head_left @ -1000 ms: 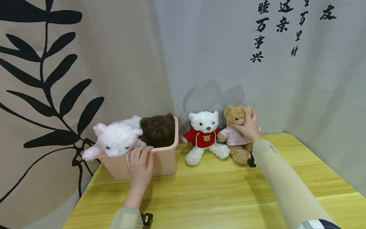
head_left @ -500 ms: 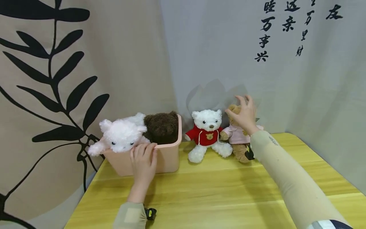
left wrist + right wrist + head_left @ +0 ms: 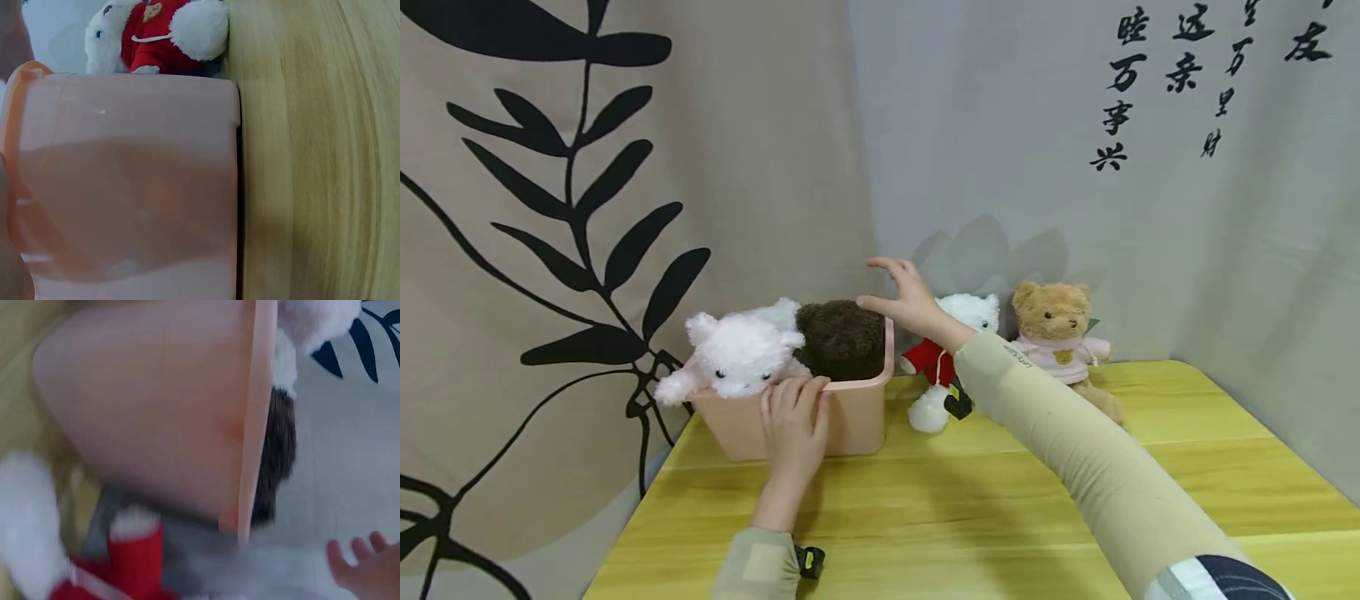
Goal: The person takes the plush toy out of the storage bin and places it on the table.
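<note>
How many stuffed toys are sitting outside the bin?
2: the white bear in red beside the bin, partly behind the right arm, and the tan bear in pink, farther right.

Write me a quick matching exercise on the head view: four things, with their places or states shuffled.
1. left hand
2. right hand
3. dark brown plush
4. tan bear

A. inside the pink bin
B. on the table, in a pink top
C. gripping the pink bin's rim
D. raised, fingers apart, holding nothing

Pairs: 1-C, 2-D, 3-A, 4-B
</note>
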Demonstrator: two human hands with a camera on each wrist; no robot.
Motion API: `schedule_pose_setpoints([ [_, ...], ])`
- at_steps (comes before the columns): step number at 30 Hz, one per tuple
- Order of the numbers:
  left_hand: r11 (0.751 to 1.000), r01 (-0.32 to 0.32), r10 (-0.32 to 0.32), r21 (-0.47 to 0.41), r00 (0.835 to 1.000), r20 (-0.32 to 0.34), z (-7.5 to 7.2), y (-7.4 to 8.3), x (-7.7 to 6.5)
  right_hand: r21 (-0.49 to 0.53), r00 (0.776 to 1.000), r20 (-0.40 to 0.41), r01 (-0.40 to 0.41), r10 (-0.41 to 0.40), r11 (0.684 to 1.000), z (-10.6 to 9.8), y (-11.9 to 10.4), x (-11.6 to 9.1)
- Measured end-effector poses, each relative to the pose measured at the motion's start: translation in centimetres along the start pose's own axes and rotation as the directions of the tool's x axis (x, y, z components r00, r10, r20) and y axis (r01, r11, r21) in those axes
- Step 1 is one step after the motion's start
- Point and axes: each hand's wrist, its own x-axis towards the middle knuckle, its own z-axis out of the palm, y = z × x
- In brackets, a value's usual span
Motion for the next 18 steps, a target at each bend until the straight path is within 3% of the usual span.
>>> schedule_pose_setpoints([
  [2, 1.000, -0.003, 0.003, 0.002, 1.000, 0.004, 0.1, 0.0, 0.0, 0.157, 0.994, 0.046, -0.107, 0.101, 0.982, 1.2, -0.5, 0.3],
  [3, 1.000, -0.004, 0.004, 0.004, 1.000, 0.010, 0.1, 0.1, 0.0, 0.249, 0.985, 0.066, -0.171, 0.159, 0.953, 1.7, -0.8, 0.4],
  [7, 1.000, -0.003, 0.003, 0.015, 0.999, 0.034, 0.2, 0.2, -0.2, 0.549, 0.930, 0.144, -0.359, 0.338, 0.755, 3.6, -2.2, 0.8],
  [8, 1.000, -0.005, 0.004, 0.018, 0.999, 0.034, 0.1, 0.2, -0.3, 0.585, 0.922, 0.158, -0.377, 0.355, 0.718, 4.1, -2.7, 0.9],
  [10, 1.000, -0.010, 0.009, 0.024, 1.000, 0.025, 0.1, 0.2, -0.3, 0.626, 0.917, 0.178, -0.385, 0.356, 0.678, 5.3, -4.1, 1.1],
  [12, 0.999, -0.021, 0.021, 0.025, 1.000, 0.004, 0.0, 0.1, -0.4, 0.643, 0.923, 0.192, -0.374, 0.333, 0.668, 6.8, -5.5, 1.4],
  [15, 0.999, -0.041, 0.042, 0.021, 0.998, -0.036, -0.1, -0.1, -0.3, 0.639, 0.937, 0.203, -0.347, 0.285, 0.686, 9.1, -7.6, 1.7],
  [18, 0.998, -0.062, 0.063, 0.010, 0.996, -0.067, -0.1, -0.4, -0.4, 0.578, 0.959, 0.196, -0.281, 0.204, 0.766, 11.0, -9.3, 1.4],
])
